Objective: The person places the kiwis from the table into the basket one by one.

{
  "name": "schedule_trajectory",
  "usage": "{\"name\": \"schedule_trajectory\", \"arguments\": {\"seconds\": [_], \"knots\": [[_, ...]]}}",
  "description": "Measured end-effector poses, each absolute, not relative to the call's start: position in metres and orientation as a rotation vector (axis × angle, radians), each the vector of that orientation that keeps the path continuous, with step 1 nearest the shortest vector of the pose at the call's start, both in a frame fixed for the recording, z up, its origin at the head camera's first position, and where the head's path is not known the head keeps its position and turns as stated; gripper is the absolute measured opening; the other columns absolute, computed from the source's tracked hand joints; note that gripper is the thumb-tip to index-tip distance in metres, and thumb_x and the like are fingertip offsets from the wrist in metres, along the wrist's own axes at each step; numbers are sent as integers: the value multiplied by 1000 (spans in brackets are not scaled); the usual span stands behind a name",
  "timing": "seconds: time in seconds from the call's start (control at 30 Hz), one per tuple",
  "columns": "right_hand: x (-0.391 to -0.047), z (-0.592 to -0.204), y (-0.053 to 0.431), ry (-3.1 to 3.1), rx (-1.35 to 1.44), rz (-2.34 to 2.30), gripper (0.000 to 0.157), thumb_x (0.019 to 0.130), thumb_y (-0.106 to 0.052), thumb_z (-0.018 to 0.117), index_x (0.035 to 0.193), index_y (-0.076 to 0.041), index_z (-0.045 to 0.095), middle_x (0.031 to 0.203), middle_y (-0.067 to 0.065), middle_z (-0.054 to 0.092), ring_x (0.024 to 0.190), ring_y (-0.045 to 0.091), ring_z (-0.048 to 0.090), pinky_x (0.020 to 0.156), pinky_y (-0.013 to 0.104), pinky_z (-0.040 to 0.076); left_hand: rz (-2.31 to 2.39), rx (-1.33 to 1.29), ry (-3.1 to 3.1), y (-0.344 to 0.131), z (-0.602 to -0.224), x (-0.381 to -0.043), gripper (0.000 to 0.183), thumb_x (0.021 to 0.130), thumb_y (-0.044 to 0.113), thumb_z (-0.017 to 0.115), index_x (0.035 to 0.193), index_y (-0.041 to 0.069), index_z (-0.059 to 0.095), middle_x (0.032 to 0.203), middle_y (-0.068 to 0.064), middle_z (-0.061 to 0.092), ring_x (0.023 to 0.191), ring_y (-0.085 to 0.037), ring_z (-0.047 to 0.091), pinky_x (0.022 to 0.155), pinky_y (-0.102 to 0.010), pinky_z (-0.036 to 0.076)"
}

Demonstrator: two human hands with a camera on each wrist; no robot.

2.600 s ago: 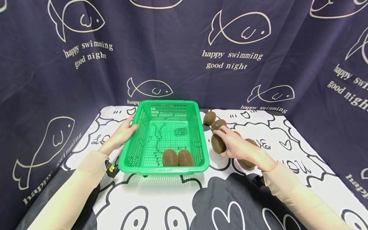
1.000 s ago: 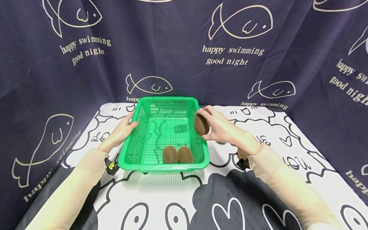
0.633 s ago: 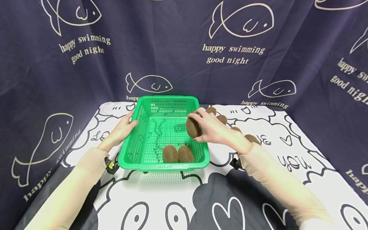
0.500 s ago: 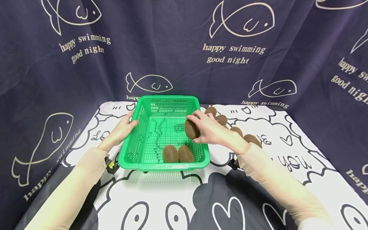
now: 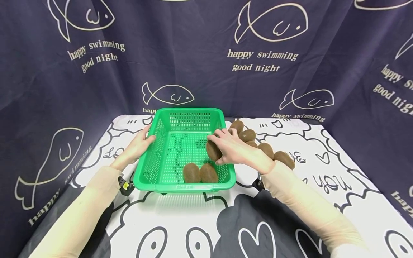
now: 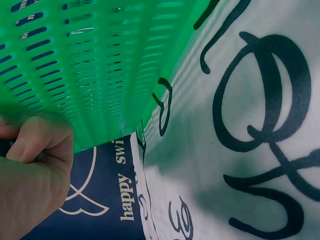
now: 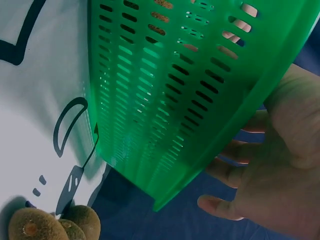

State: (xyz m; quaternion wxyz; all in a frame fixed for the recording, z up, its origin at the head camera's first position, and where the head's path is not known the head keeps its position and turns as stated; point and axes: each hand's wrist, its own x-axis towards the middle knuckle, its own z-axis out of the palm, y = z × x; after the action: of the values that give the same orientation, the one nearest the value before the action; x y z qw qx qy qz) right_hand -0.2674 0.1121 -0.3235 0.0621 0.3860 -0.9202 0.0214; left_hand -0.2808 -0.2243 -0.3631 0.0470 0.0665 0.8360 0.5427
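A green slotted plastic basket stands on the table, with two brown kiwis, one beside the other, at its near end. On its left rim my left hand keeps a grip; the left wrist view shows that hand with fingers curled at the rim. My right hand reaches over the right rim, holding a third kiwi between fingers and thumb inside the basket, close to the right wall. In the right wrist view, the wall hides this kiwi and part of the hand.
Several more kiwis lie on the table right of the basket, from one at the back to one near my right forearm. The table wears a white and dark patterned cloth. Behind it hangs a dark fish-print curtain.
My right hand has carried a kiwi from the group on the table leftward over the rim, then lowered it into the basket. The left hand has stayed on the left rim.
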Motion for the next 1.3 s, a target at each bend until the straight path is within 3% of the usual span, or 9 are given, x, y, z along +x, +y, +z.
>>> {"name": "schedule_trajectory", "arguments": {"seconds": [0.23,0.43,0.6,0.83,1.07,1.3], "knots": [[-265,-320,115,-2814,1183,96,76,66,-36,87,131,-12,55,124,11,54,113,31,47,100,59,36,1647,202,2559,-224,-363,-280,66,98,11,39,156,10,8,115,-34,53,63,-12,64,59,-33,62],[-272,-316,135,-2681,1095,356,50,79,-29,75,122,-7,62,117,13,60,110,31,53,89,53,44,1625,217,2592,-223,-363,-281,65,98,10,40,156,7,9,126,-33,49,70,-13,63,64,-31,61],[-281,-318,163,-2581,1029,491,35,82,-18,71,112,-1,65,107,15,63,102,32,57,87,50,48,1623,215,2586,-224,-364,-281,65,98,9,39,156,7,9,127,-33,49,72,-14,64,65,-31,62],[-285,-333,200,-2746,910,374,45,76,-21,77,113,1,63,106,20,60,97,33,56,88,48,49,1611,213,2605,-223,-363,-282,65,98,9,40,156,7,10,125,-33,50,70,-12,62,64,-30,61],[-290,-347,216,-2910,794,205,59,70,-32,81,116,-1,63,104,20,63,92,35,59,76,50,52,1628,205,2582,-223,-363,-282,65,98,10,40,156,8,9,125,-33,49,70,-13,63,64,-30,61],[-298,-358,218,-3005,735,111,59,69,-36,81,106,3,60,95,19,65,91,40,63,80,54,52,1624,200,2590,-223,-363,-281,65,98,11,40,156,9,10,125,-33,49,69,-12,63,63,-30,61]]}}
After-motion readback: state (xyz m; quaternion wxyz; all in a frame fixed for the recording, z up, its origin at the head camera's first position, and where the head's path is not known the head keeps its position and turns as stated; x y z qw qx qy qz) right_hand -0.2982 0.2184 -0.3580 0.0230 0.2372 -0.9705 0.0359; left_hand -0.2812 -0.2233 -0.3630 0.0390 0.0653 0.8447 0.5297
